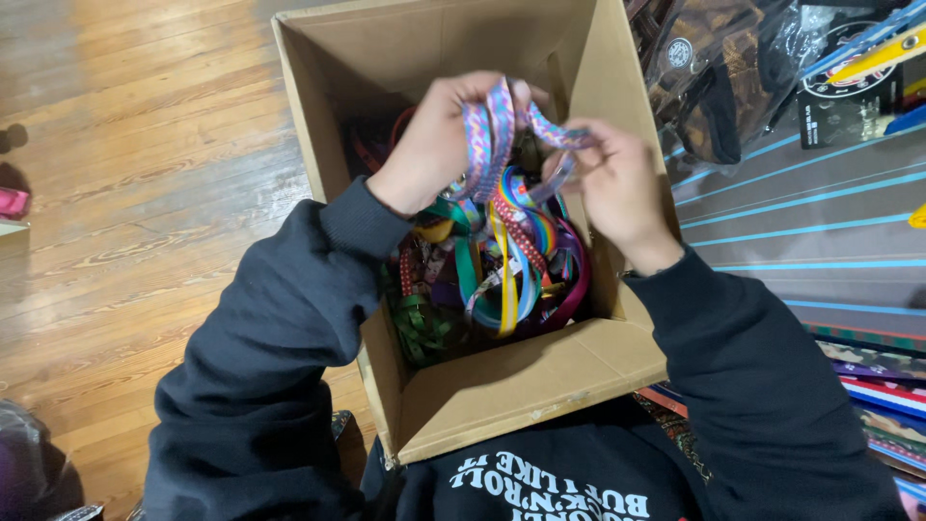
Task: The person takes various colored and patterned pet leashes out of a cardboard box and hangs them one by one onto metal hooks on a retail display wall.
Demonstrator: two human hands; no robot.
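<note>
Both hands are closed on one patterned pink-and-blue strap (502, 121), held above the open cardboard box (521, 386) full of coloured straps (482, 280). The left hand (434, 145) pinches its folded top; the right hand (617, 183) grips the tail. Probably it is best to lift slowly, so tangled neighbours slip free.

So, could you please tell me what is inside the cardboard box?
The cardboard box holds a tangle of colourful straps. Both hands and the tangle cover its bottom.
</note>
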